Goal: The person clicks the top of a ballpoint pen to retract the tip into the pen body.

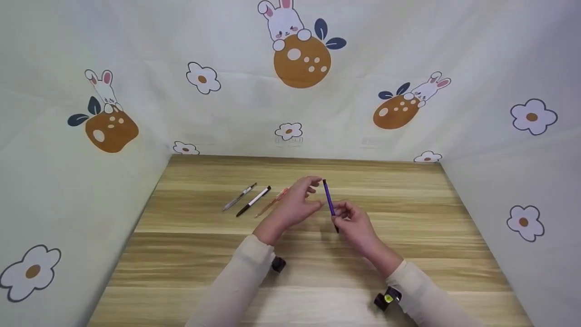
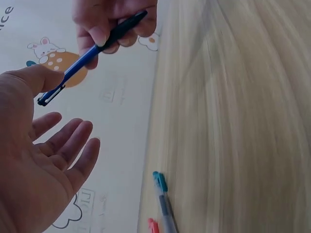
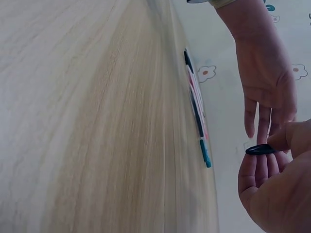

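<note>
My right hand (image 1: 358, 229) pinches a blue-purple pen (image 1: 329, 198) by its dark lower part, between thumb and fingers. The pen stands tilted in the air above the table. My left hand (image 1: 296, 200) is beside it with fingers spread and slightly bent, palm toward the pen. In the left wrist view, the left thumb overlaps the blue pen (image 2: 80, 62) close to its clip end; whether it touches cannot be told. A grey pen (image 1: 239, 197), a white pen with black ends (image 1: 253, 201) and an orange-pink pen (image 1: 271, 203) lie left of the hands, the last partly hidden.
A teal-topped pen (image 2: 160, 182) lies on the wood-grain table (image 1: 190, 268). Pale curtains (image 1: 236, 113) with rabbit and flower prints stand along the table's back and sides. Dark wrist devices are strapped at both cream sleeves (image 1: 245, 268).
</note>
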